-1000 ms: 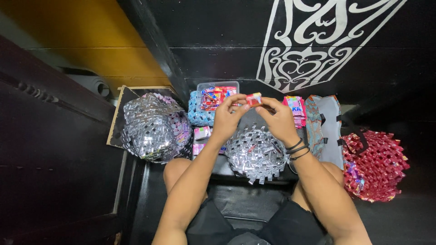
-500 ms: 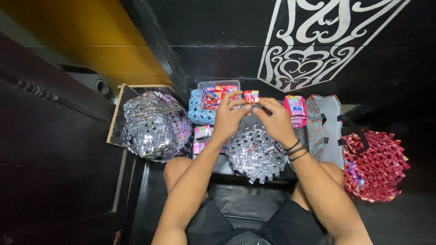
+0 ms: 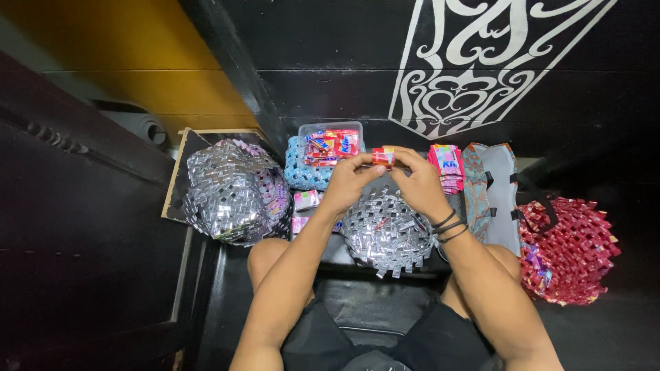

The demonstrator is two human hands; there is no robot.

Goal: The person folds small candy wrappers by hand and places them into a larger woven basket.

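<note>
Both hands, left (image 3: 347,182) and right (image 3: 421,184), now pinch my red wrapper strip (image 3: 383,156); silver woven basket (image 3: 386,232) beneath; folding continues, I judge.

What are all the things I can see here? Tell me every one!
folded wrapper strip: one, red, pinched between both hands
small woven basket: one, silver, under the hands
big woven basket: one, silver, on the left
clear tub: one, holds red wrappers, behind the hands
blue woven piece: one, beside the tub
wrapper stack: one, pink, right of the hands
red woven bag: one, far right
grey sandal-like thing: one, beside the red bag
left hand: one, grip on the strip
right hand: one, black wristbands, grip on the strip
</note>
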